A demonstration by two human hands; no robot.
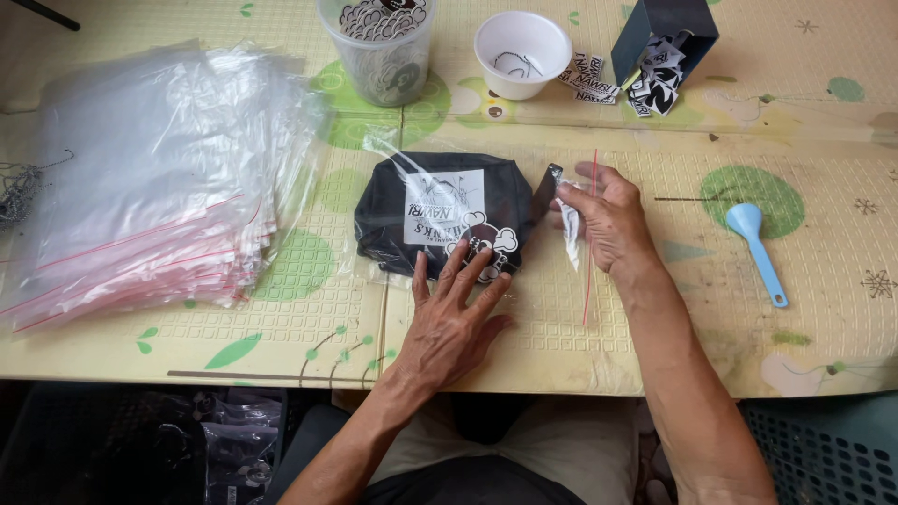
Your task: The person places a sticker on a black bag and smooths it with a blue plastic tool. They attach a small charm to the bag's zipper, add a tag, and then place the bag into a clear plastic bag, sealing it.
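Note:
A folded black garment with a white printed panel (440, 217) lies inside a clear zip bag on the table in the head view. My left hand (453, 320) rests flat, fingers spread, on the bag's near edge just below the garment. My right hand (603, 217) pinches the bag's open mouth at the right, where its red seal strip (590, 245) runs. A small black tag (548, 185) sticks up beside my right fingers.
A thick stack of clear zip bags (140, 178) fills the left side. At the back stand a clear cup of stickers (382, 45), a white bowl (522, 51) and a dark box spilling stickers (662, 42). A blue spoon (758, 245) lies at right.

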